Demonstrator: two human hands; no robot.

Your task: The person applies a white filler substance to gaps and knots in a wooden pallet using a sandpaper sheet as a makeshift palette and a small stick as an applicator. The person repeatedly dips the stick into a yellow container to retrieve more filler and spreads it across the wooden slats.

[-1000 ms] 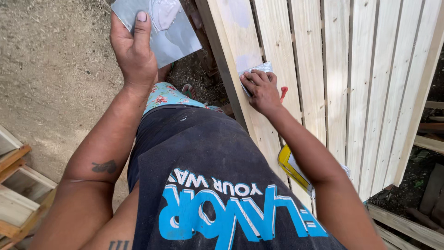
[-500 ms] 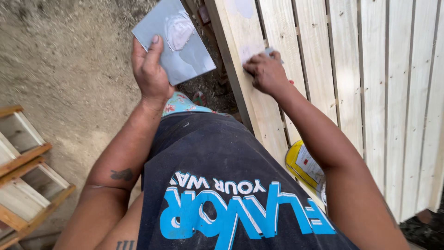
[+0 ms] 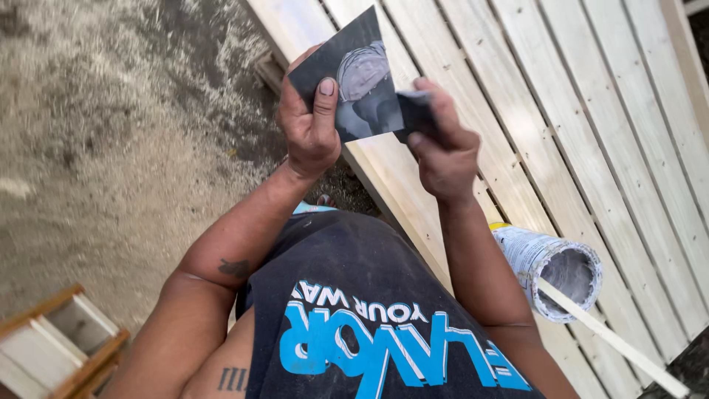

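Observation:
My left hand (image 3: pixel 312 125) grips a flat dark grey square board (image 3: pixel 353 74) with a smear of pale filler paste on it, held up in front of my chest. My right hand (image 3: pixel 443 148) is closed on a small dark scraper (image 3: pixel 417 112) whose edge touches the board beside the paste. Both hands hover over the near edge of a slatted panel of pale wooden planks (image 3: pixel 561 111).
An open tin of paste (image 3: pixel 557 270) with a wooden stir stick (image 3: pixel 613 336) rests on the planks by my right elbow. Sandy, sawdust-strewn ground (image 3: pixel 111 148) lies on the left. A small wooden frame (image 3: pixel 59 347) sits at the bottom left.
My right hand has lifted off the plank and come up to the board. My left hand has brought the board in towards the middle, and the tin has come into view.

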